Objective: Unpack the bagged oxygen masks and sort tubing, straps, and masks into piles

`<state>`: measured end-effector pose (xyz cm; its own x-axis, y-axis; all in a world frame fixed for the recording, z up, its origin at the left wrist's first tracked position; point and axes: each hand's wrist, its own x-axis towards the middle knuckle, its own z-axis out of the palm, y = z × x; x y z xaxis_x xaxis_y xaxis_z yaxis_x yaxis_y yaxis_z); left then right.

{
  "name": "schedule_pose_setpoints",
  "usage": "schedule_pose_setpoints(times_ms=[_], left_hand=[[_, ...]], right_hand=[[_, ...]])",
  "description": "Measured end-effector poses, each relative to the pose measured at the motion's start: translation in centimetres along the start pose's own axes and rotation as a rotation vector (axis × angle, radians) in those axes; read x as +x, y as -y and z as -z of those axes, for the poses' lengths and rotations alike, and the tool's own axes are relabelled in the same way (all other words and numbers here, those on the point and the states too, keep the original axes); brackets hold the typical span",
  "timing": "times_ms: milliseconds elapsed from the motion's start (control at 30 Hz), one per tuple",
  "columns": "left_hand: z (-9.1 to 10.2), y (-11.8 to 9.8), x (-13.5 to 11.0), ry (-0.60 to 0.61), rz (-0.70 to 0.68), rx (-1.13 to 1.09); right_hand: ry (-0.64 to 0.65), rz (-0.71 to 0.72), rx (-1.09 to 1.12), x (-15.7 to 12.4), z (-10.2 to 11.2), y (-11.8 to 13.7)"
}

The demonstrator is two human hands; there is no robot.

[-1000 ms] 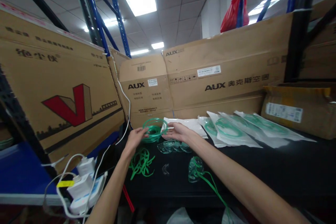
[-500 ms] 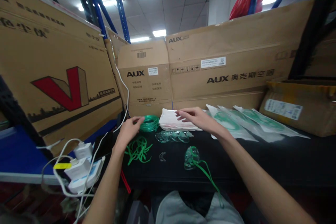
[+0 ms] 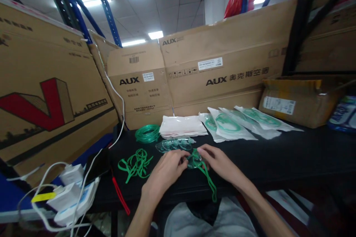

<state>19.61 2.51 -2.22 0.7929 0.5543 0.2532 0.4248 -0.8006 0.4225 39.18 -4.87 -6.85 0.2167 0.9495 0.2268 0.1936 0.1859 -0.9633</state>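
Observation:
A clear green oxygen mask [image 3: 191, 162] with a green elastic strap [image 3: 208, 181] is between my hands at the front of the black table. My left hand [image 3: 169, 168] has its fingers closed on the mask's left side. On the opposite side, my right hand [image 3: 222, 163] grips the mask with thumb and curled fingers. The strap trails down toward the table's front edge. Just behind my hands lies a row of several clear masks [image 3: 175, 144]. Loose green straps [image 3: 136, 164] are heaped left of my left hand. The small metal strips are hidden now.
Coiled green tubing [image 3: 147, 133] and a stack of white pouches [image 3: 182, 126] lie at the back. Filled pouches [image 3: 228, 124] spread to the right, near an open carton [image 3: 294, 100]. Plugs on a power strip [image 3: 76, 205] and a white cable stand left. Cardboard walls [image 3: 217, 52] enclose the back.
My left hand has left the green tubing coil, and my right hand has come down from above the white pouches. Both now hold the mask. The view has shifted to the right.

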Motion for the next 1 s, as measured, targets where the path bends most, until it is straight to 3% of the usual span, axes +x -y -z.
schedule_pose_setpoints(times_ms=[167,300,467,633,767,1000], left_hand=[[0.0,0.2,0.7,-0.165,-0.183,-0.045],[-1.1,0.0,1.3,-0.24,-0.289,-0.158],[-2.4,0.0,2.3,-0.335,-0.238,-0.322],[-3.2,0.0,2.4,-0.552,-0.159,-0.369],[-4.3,-0.1,2.6,-0.431,-0.078,-0.447],[-6.3,0.3,3.6,-0.168,0.042,-0.812]], right_hand=[[-0.006,-0.136,0.302,-0.8,-0.3,-0.2],[0.04,-0.157,0.409,-1.1,-0.2,0.3],[0.071,-0.119,0.541,-1.2,0.2,0.5],[-0.129,-0.181,0.595,-1.0,0.3,0.2],[-0.2,-0.21,0.613,-0.8,0.4,0.0],[-0.09,-0.177,0.525,-0.6,0.6,-0.4]])
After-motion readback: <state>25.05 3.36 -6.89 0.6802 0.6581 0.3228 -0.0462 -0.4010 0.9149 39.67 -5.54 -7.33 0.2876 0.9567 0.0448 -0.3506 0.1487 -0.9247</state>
